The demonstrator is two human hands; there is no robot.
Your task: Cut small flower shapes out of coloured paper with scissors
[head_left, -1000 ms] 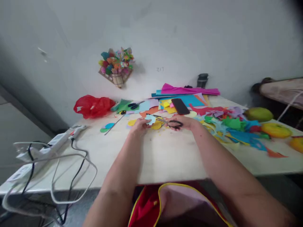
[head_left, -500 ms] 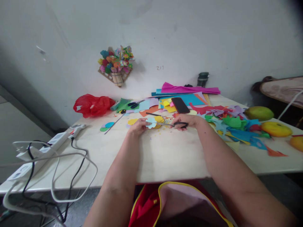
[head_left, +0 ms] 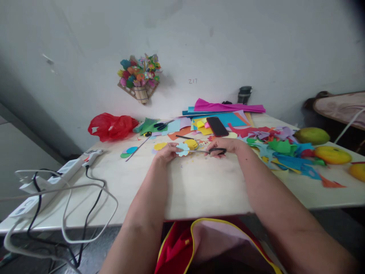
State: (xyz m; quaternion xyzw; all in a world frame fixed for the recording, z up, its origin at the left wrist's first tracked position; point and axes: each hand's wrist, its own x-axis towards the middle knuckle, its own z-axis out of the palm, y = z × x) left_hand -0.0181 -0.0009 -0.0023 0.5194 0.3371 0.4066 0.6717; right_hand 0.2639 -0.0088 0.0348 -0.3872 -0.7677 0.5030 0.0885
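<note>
Since a second ago, the scissors (head_left: 211,151) have swung level, blades now at the pale-blue paper's (head_left: 184,148) edge. The left hand's (head_left: 169,152) fingers pinch that paper over the tabletop (head_left: 208,190); the right hand's (head_left: 218,144) grip the handles. A slatted wall holder (head_left: 140,95) carries paper flowers (head_left: 133,71).

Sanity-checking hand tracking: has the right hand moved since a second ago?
Yes. The right hand, gripping the scissors, has shifted slightly rightward, judged against the phone lying beyond it.
</note>
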